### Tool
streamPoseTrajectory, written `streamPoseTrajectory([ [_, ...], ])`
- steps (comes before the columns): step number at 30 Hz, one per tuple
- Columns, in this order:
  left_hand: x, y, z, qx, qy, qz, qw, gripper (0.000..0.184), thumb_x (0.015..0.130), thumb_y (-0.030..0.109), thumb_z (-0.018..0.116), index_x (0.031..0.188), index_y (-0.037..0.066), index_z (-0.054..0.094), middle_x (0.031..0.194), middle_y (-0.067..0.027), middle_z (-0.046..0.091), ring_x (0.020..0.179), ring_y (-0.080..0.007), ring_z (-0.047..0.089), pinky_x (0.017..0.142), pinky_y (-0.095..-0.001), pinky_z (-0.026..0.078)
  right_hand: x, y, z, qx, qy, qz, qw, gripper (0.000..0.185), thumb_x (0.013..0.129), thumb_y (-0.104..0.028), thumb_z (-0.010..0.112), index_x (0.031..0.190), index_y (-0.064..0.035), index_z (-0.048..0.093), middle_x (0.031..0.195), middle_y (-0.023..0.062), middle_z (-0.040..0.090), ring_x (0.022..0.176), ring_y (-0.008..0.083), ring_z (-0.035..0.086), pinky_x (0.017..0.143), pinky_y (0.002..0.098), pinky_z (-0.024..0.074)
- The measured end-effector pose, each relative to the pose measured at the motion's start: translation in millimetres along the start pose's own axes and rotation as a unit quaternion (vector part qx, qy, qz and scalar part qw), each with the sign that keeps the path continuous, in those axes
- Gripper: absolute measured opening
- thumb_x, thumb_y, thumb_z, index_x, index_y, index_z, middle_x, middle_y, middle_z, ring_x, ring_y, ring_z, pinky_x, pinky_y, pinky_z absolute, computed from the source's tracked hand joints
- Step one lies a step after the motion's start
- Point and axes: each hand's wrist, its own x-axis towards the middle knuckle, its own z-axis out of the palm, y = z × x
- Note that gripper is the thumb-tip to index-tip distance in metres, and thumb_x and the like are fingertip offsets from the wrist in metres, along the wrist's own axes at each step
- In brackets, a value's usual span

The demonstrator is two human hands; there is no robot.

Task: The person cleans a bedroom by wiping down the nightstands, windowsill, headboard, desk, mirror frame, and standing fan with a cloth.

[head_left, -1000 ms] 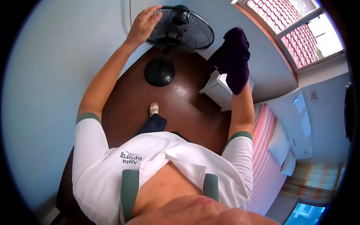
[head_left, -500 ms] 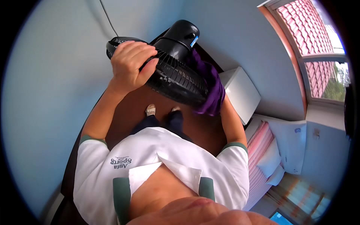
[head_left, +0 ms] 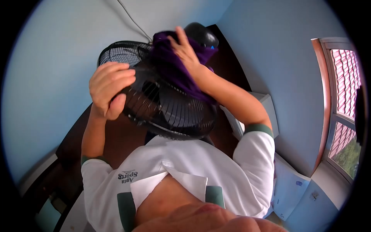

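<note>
A black electric fan (head_left: 174,112) is tilted before me, its round wire cage turned toward my body. On the left edge of the cage my left hand (head_left: 112,87) is closed, fingers curled over the rim and thumb below. A purple cloth (head_left: 166,58) lies bunched over the upper back of the fan. My right hand (head_left: 187,56) holds this cloth against the fan, with some fingers extended upward and others hidden in the folds. Behind the cloth shows a rounded black part (head_left: 203,34) of the fan. A thin cord (head_left: 133,21) runs up from behind it.
Beyond the fan stands a dark brown surface (head_left: 228,58) along the wall. A white box-like cabinet (head_left: 266,104) is to the right, below my forearm. Farther right is a window (head_left: 342,100) with a tiled roof outside. Pale blue walls (head_left: 50,89) meet behind the fan.
The fan has turned so that its cage faces me more. My right hand has moved with the purple cloth from the cage's right edge up to its back. My left hand has shifted left and down.
</note>
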Motion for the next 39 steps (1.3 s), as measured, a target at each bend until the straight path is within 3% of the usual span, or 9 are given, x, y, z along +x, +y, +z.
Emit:
streamPoseTrajectory([
  [13,-0.7,16.0,14.4,0.031,0.004,-0.027,0.999,0.032,0.068,0.028,0.046,0.073,0.000,0.063,0.077,-0.0098,0.064,0.076,-0.0276,0.061,0.073,-0.0387,0.046,-36.5,183.3,-48.3,0.072,-0.070,0.331,0.938,0.036,0.077,-0.040,0.056,0.096,-0.0093,0.061,0.081,0.0146,0.063,0.079,0.0293,0.061,0.070,0.0373,0.0477],
  [16,1.8,18.6,18.8,0.027,0.012,-0.039,0.999,0.032,0.067,0.028,0.046,0.072,0.001,0.062,0.077,-0.0098,0.064,0.075,-0.0272,0.061,0.073,-0.0388,0.046,-69.6,158.2,-25.2,0.578,0.204,0.336,0.715,0.044,0.082,-0.039,0.052,0.109,-0.0047,0.057,0.082,0.0121,0.063,0.083,0.0275,0.059,0.076,0.0333,0.0451],
  [22,7.9,24.9,13.2,0.031,-0.006,-0.036,0.999,0.031,0.066,0.027,0.046,0.071,0.001,0.062,0.077,-0.0099,0.064,0.075,-0.0268,0.061,0.073,-0.0388,0.046,-70.2,60.2,25.1,0.573,0.242,0.412,0.666,0.044,0.090,-0.037,0.038,0.107,0.0008,0.053,0.105,0.0096,0.054,0.100,0.0190,0.048,0.092,0.0293,0.0332],
  [24,3.2,20.5,12.8,0.032,0.001,-0.034,0.999,0.031,0.065,0.027,0.046,0.071,0.001,0.062,0.077,-0.0101,0.063,0.075,-0.0271,0.061,0.073,-0.0390,0.046,-86.7,50.5,62.8,0.744,0.355,0.432,0.365,0.040,0.089,-0.037,0.040,0.104,-0.0018,0.054,0.104,0.0083,0.054,0.095,0.0161,0.050,0.085,0.0280,0.0380],
  [26,7.7,21.1,15.8,0.033,0.008,-0.037,0.999,0.031,0.065,0.027,0.046,0.071,0.001,0.062,0.077,-0.0101,0.064,0.075,-0.0273,0.061,0.073,-0.0389,0.046,-84.2,12.8,54.7,0.758,0.305,0.495,0.295,0.028,0.087,-0.028,0.044,0.096,-0.0028,0.053,0.092,0.0029,0.053,0.084,0.0125,0.048,0.078,0.0285,0.0389],
  [31,3.7,12.1,9.3,0.023,-0.010,-0.036,0.999,0.031,0.065,0.027,0.046,0.070,0.001,0.063,0.076,-0.0097,0.064,0.074,-0.0273,0.061,0.071,-0.0384,0.046,-119.2,-5.3,-35.4,0.735,-0.012,0.454,0.503,0.004,0.077,-0.005,0.058,0.081,-0.0035,0.057,0.075,-0.0013,0.055,0.077,0.0047,0.049,0.067,0.0195,0.0387],
  [34,7.1,14.5,10.4,0.024,-0.012,-0.020,0.999,0.031,0.065,0.027,0.047,0.070,0.001,0.063,0.076,-0.0092,0.064,0.074,-0.0269,0.061,0.070,-0.0383,0.046,-108.1,12.2,-56.1,0.765,0.255,0.122,0.579,0.022,0.075,-0.005,0.062,0.096,-0.0027,0.057,0.091,0.0062,0.058,0.080,0.0130,0.056,0.070,0.0237,0.0439],
  [37,8.3,17.2,12.9,0.010,-0.013,-0.006,1.000,0.029,0.065,0.026,0.048,0.072,0.002,0.063,0.077,-0.0088,0.064,0.075,-0.0265,0.061,0.070,-0.0389,0.047,-76.7,8.6,-53.4,0.400,0.004,0.050,0.915,0.038,0.074,-0.011,0.059,0.112,-0.0105,0.054,0.114,0.0092,0.053,0.091,0.0210,0.058,0.054,0.0289,0.0486],
  [39,11.0,22.0,9.0,0.028,-0.006,-0.001,1.000,0.028,0.066,0.026,0.048,0.072,0.002,0.063,0.077,-0.0089,0.064,0.075,-0.0267,0.061,0.070,-0.0390,0.047,-63.4,5.7,-28.6,0.411,0.120,0.020,0.904,0.037,0.071,-0.005,0.056,0.107,-0.0098,0.056,0.101,0.0085,0.055,0.083,0.0209,0.059,0.052,0.0307,0.0486],
])
